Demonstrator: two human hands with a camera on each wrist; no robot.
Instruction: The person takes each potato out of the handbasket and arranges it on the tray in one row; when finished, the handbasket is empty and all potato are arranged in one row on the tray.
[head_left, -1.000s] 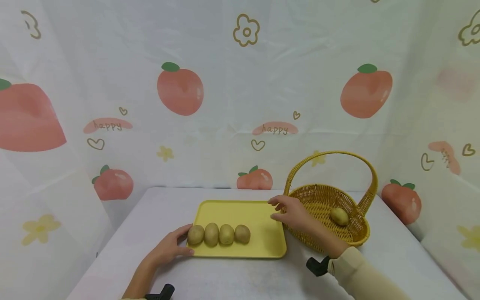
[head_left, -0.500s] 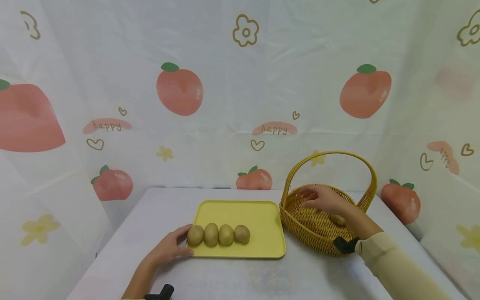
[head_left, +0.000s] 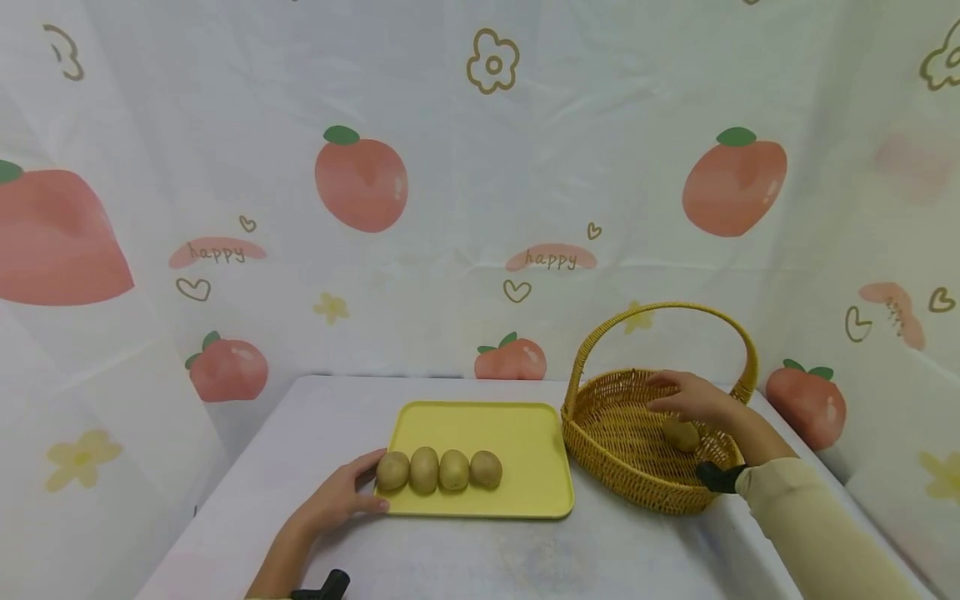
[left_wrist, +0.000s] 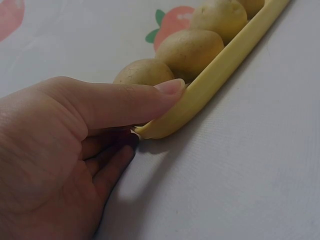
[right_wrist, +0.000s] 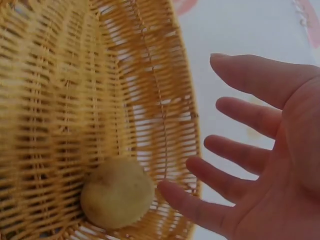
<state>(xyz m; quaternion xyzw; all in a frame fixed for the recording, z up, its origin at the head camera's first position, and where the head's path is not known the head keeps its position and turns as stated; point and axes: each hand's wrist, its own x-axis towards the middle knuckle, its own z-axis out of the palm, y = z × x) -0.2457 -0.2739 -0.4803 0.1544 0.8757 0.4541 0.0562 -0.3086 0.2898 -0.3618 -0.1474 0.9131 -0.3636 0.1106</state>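
My left hand [head_left: 335, 502] holds the left end of a yellow tray [head_left: 525, 467]; in the left wrist view the thumb [left_wrist: 167, 90] lies along the rim with the fingers curled below it. Several potatoes [head_left: 453, 471] stand in a row along the tray's front left, the first right beside that hand. Over the wicker basket [head_left: 622, 479] hovers my right hand [head_left: 697, 400], fingers spread and holding nothing. Below it a single potato [right_wrist: 117, 194] lies inside the basket, against the wall; the little finger overlaps its edge in the right wrist view.
An arched handle [head_left: 663, 306] rises over the basket, with the right forearm passing its right side. The basket stands close to the tray's right end. Both sit on a white-covered table [head_left: 480, 558] before a fruit-printed curtain [head_left: 450, 167].
My right hand has moved right, from the tray's right edge to over the basket, above the potato. The left hand, the tray and its potatoes have stayed in place.
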